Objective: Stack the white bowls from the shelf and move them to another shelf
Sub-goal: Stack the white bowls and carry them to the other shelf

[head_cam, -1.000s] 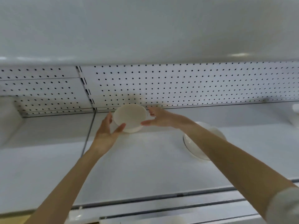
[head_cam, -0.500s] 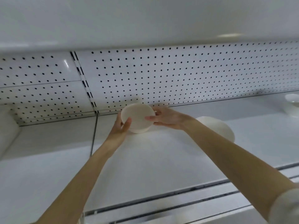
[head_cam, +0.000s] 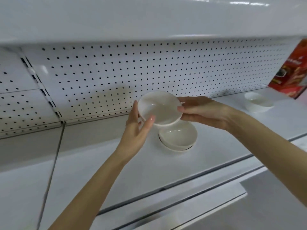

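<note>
A small white bowl (head_cam: 159,108) is in the air above the white shelf (head_cam: 103,156), tilted toward me. My left hand (head_cam: 136,130) holds its left rim between thumb and fingers. My right hand (head_cam: 204,112) grips its right rim, thumb on top. Just below and slightly right of it, a short stack of white bowls (head_cam: 178,138) stands on the shelf. Another white bowl (head_cam: 258,102) sits farther right near the back wall.
A white pegboard wall (head_cam: 132,77) closes the back of the shelf, and an upper shelf (head_cam: 149,19) hangs low overhead. A red box (head_cam: 292,70) stands at the far right. A vertical seam (head_cam: 54,160) divides the shelf at the left.
Both hands took hold of the small bowl, lifted it off the shelf and carried it right, above the stacked bowls. The view shifted right, revealing the red box.
</note>
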